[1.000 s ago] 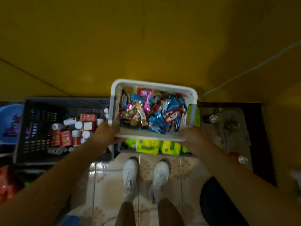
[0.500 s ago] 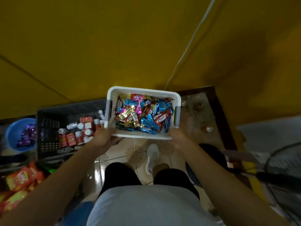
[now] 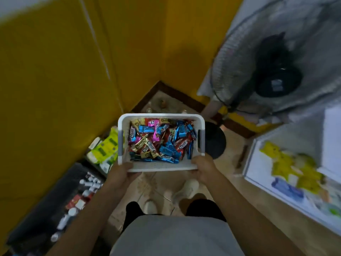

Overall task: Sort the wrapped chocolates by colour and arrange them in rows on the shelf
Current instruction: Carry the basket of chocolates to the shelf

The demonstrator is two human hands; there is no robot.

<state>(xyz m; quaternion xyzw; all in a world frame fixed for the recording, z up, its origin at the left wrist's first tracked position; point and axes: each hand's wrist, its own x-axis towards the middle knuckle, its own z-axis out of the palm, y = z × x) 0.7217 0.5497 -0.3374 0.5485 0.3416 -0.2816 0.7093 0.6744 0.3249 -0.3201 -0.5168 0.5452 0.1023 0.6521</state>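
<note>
A white plastic basket [image 3: 160, 116] is held out in front of me above the floor. It is filled with several wrapped chocolates [image 3: 160, 141] in blue, pink, red and gold foil, all mixed together. My left hand [image 3: 120, 173] grips the basket's near left corner. My right hand [image 3: 203, 166] grips its near right corner. No shelf surface can be made out in this blurred view.
A dark crate [image 3: 55, 204] with small bottles and red boxes sits low on the left, with green-yellow packets [image 3: 106, 148] beyond it. Yellow walls meet in a corner ahead. A standing fan [image 3: 276, 71] is at the upper right, and a white surface [image 3: 276, 183] with yellow items lies right.
I have turned to the right with the basket still in both hands. The dark crate has slid to the lower left, and the fan and the white surface have come into view.
</note>
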